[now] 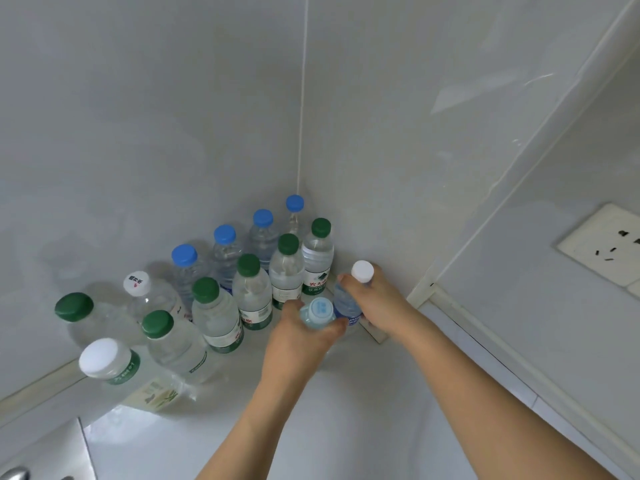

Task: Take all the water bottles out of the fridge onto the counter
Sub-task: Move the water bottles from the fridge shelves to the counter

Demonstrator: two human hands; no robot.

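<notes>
White tiled walls are meeting in a corner above a pale counter (346, 427), where a crowd of water bottles is standing upright. Four blue-capped bottles (224, 251) are lining the back wall, with a row of green-capped bottles (286, 271) running just in front of them toward the corner. Further left, a bottle with a printed white cap (137, 283) and a large white-lidded bottle (110, 368) are sitting near the counter's edge. The left hand (298, 337) is curling its fingers around a bottle with a pale blue cap (320, 310), holding it just beside the green-capped row. The right hand (374, 299) is gripping a white-capped bottle (348, 301) by its shoulder, close to the right wall. The two held bottles are touching or nearly so; whether their bases are resting on the counter cannot be told. A wall socket (606, 244) is showing at the right.
</notes>
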